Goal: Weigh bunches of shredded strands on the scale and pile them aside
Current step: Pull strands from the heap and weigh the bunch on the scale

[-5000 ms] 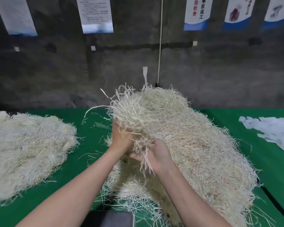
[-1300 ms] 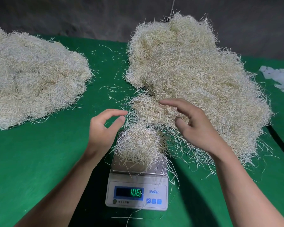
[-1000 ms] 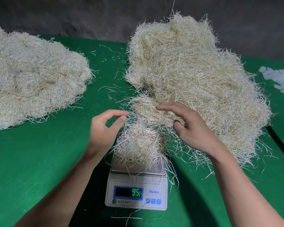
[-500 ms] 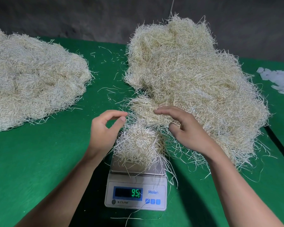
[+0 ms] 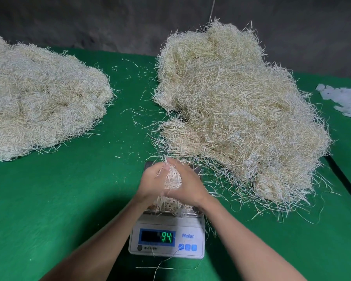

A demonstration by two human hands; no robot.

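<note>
A white digital scale [image 5: 167,239] stands on the green table [image 5: 69,199] near its front edge; its display reads 94. On its pan lies a small bunch of pale shredded strands [image 5: 171,179]. My left hand [image 5: 152,183] and my right hand [image 5: 185,184] close round this bunch from both sides, fingers curled about it. Behind and to the right rises a large pile of loose strands [image 5: 235,106]. A second, flatter pile of strands [image 5: 39,100] lies at the far left.
White paper slips [image 5: 344,100] lie at the table's right edge. Stray strands are scattered over the cloth between the piles and in front of the scale. A dark concrete wall [image 5: 109,21] stands behind the table.
Both hands came together from either side of the scale and now grip the bunch on its pan. The reading fell from 106 to 95 to 94.
</note>
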